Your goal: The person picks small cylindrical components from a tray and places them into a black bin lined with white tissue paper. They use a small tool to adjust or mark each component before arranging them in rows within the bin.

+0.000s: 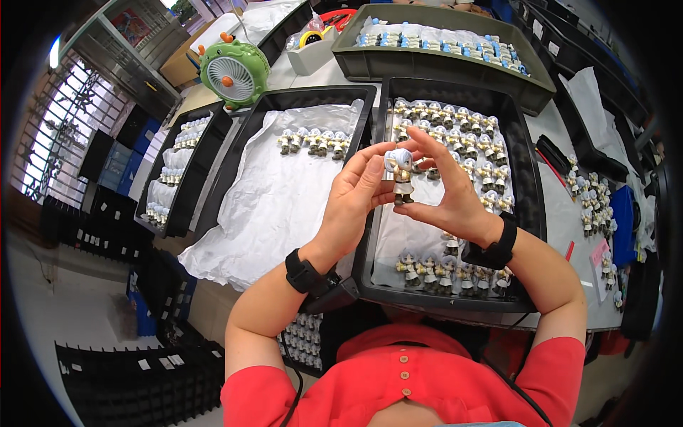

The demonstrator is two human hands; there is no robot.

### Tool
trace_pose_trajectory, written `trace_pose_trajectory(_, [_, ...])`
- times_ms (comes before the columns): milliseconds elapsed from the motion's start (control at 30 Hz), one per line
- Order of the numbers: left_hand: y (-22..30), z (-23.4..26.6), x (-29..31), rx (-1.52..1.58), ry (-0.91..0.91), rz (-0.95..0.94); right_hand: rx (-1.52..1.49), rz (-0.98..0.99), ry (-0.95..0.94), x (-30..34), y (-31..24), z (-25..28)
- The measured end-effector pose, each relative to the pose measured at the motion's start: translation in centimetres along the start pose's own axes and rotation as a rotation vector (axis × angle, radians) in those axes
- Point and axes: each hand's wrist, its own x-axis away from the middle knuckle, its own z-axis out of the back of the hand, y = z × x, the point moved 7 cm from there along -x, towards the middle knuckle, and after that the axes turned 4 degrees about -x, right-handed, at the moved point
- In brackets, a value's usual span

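Note:
A small figurine (403,186) with pale hair, a light outfit and dark feet stands upright between my hands. My left hand (356,186) grips it from the left, its thumb beside the head and its other fingers behind. From the other side my right hand (455,196) holds it, thumb at the feet and fingers curved around the top. Below them is a black tray (535,235) lined with white paper, with rows of similar figurines (455,128) at the far side and more along the near edge.
Left of it, another black tray (245,135) carries a short row of figurines on white paper. A narrower tray (171,220) lies further left. Behind stand a green fan (233,73), a tape dispenser (313,53) and an olive bin (445,62). Loose figurines (594,203) lie at the right.

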Motion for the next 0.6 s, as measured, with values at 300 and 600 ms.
trace_pose_trajectory(300, [0.2, -0.6, 0.0, -0.096, -0.007, -0.089, 0.057, 0.078, 0.027, 0.0, -0.6, -0.2])
trace_pose_trajectory(600, [-0.9, -0.8, -0.1, 0.240, -0.124, 0.042, 0.046, 0.080, 0.068, -0.1, -1.1, 0.5])
